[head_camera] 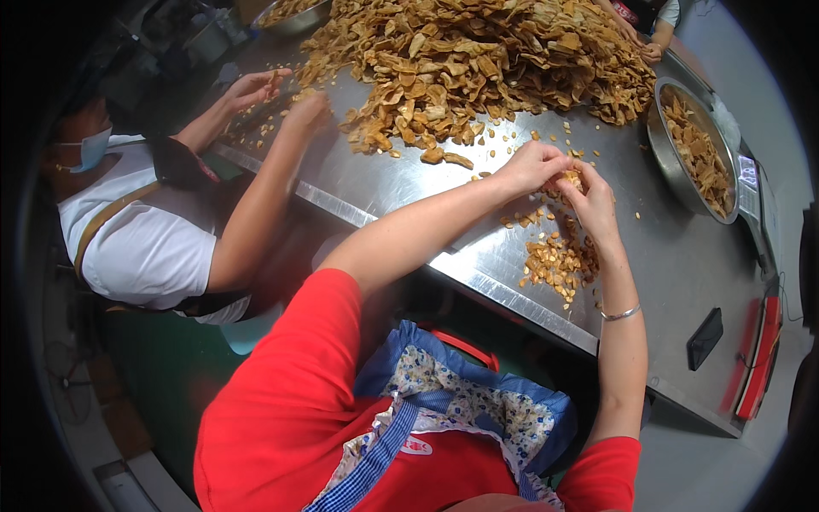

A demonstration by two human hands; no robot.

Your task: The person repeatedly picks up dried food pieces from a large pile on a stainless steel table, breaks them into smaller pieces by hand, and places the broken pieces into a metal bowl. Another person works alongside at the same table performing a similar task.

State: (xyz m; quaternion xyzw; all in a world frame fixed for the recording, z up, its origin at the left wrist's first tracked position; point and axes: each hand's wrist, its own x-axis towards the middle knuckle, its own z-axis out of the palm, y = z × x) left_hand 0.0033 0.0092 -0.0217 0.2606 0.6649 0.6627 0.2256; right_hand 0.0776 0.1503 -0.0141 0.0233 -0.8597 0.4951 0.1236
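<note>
Over the steel table, my left hand [534,168] and my right hand [590,195] meet at the fingertips. Between them they pinch a small yellow-brown dried piece [571,180], mostly hidden by the fingers. Below the hands lies a small heap of light-brown bits [558,259], with more bits scattered around it. Beyond my hands rises a big pile of dried, wrinkled slices [480,57]. A few loose slices [448,157] lie at the pile's near edge.
The steel table [678,269] carries a metal bowl of dried slices [697,153] at right and a black phone [704,339] near its right corner. A masked co-worker [141,237] works at left. Another person's hands [646,50] are at the far edge. Another bowl [297,19] stands far left.
</note>
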